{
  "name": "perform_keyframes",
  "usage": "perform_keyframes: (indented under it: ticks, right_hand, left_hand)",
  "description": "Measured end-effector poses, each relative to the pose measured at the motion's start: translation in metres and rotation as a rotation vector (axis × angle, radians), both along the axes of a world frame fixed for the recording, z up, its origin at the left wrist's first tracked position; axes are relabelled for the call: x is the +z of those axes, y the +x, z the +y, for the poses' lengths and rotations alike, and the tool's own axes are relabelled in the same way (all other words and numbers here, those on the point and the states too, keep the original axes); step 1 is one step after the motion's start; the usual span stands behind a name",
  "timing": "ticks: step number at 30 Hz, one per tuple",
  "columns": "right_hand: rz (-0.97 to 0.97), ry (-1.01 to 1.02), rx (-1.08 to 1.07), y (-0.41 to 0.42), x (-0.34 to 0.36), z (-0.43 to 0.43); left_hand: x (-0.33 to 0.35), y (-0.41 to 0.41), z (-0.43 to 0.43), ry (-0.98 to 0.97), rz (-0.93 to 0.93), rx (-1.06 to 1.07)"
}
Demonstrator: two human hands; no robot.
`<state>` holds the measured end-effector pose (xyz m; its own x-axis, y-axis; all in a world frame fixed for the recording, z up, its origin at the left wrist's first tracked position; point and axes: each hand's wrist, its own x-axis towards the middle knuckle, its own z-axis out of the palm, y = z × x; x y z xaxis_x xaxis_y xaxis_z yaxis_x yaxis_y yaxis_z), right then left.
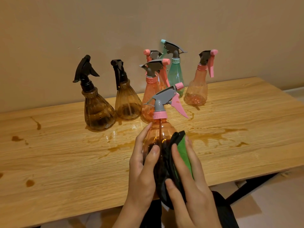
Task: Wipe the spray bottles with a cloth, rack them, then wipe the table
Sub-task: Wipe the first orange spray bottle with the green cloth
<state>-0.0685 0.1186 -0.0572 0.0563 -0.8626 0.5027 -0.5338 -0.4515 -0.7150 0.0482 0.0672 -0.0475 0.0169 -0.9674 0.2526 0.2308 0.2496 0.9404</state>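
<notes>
Fingers of the left hand [141, 170] curl round a translucent orange plastic spray bottle [160, 134] with grey trigger and pink collar, held above the near edge of the stained wooden table [65, 162]. The right hand [194, 186] grips a folded black-and-green cloth [182, 150] against its side, thumb and forefinger clamped on it.

Pink spray bottle [162, 134] in left hand [141, 175] — green-black cloth [184, 155] against it in right hand [194, 195]

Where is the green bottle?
In the head view, the green bottle stands at the back near the wall, right of centre, behind a pink bottle.
</notes>
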Motion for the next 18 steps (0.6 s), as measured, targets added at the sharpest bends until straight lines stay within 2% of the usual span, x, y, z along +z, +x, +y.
perform_keyframes:
  ticks: [2,6,14,18]
  right_hand:
    - [-0.025,0.031,0.024,0.0,0.008,-0.01]
    - [-0.207,0.134,0.078,-0.01,0.032,-0.041]
    - [0.02,0.024,-0.03,0.003,-0.005,0.002]
    - [-0.089,0.104,-0.004,0.001,0.011,-0.008]
  left_hand:
    - [0.001,-0.001,0.0,0.007,0.011,0.005]
    - [0.003,-0.003,0.0,-0.009,-0.076,0.029]
    - [0.002,-0.001,-0.002,0.048,0.008,0.073]
    - [0.002,-0.003,-0.001,0.047,-0.012,0.041]
